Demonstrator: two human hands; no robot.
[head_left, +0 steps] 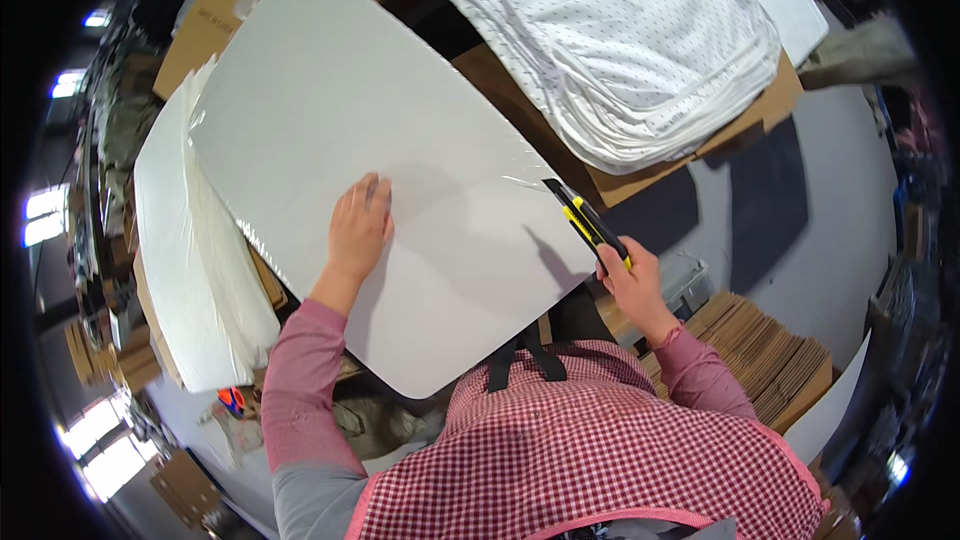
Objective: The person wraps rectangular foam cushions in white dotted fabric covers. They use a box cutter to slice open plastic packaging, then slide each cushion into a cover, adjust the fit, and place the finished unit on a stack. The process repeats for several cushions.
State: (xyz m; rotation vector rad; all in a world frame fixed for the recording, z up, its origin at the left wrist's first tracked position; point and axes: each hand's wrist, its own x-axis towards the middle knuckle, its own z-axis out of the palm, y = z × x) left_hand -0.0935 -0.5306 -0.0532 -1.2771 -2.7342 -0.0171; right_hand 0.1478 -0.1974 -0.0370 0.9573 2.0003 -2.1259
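Note:
A large white board (pixel 310 120) with rounded corners lies in front of me, with shiny clear plastic film along its edges. My left hand (pixel 362 225) rests on the middle of its face, fingers stretched out and nothing in them. At the board's right edge, my right hand (pixel 630 275) grips a black and yellow utility knife (pixel 585 220). The knife points up and to the left, its dark tip close to the board's edge film. Whether the blade touches the film I cannot tell.
Folded white dotted fabric (pixel 640 50) is piled on an open cardboard box (pixel 630 180) at the far right. Another stack of white sheets (pixel 190 250) in film stands at the left. Flattened cardboard (pixel 750 350) is stacked low on the right, near a clear plastic bin (pixel 685 280).

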